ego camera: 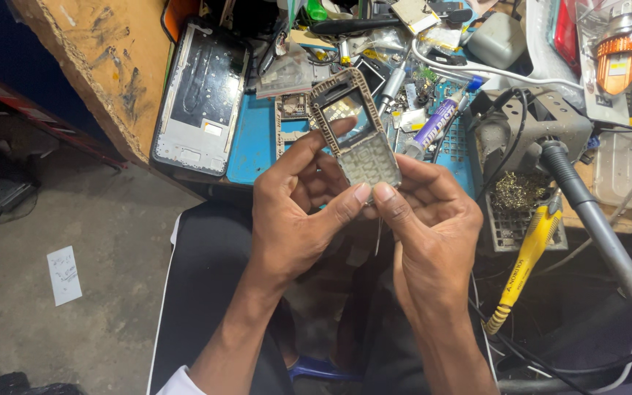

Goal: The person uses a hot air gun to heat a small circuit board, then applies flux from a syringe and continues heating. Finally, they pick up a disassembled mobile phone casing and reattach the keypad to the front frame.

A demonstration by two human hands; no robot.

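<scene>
Both hands are clamped on the phone front housing (352,128), a small grey frame with an open screen window on top and a keypad grid below. The left hand (298,208) wraps it from the side, index finger laid across the screen opening, thumb pressed to the bottom edge. The right hand (429,223) pinches that same bottom edge, its thumb touching the left thumb tip to tip. The housing is held up in the air, tilted, just in front of the blue work mat (254,143). Left of the mat lies a larger phone frame (200,99), flat and face up, and beyond that a scuffed wooden board (107,55). On the mat's right part rests a purple-and-white glue tube (433,124). Further right of the mat stands a soldering stand (524,128), with yellow-handled cutters (524,263) lying below it.
</scene>
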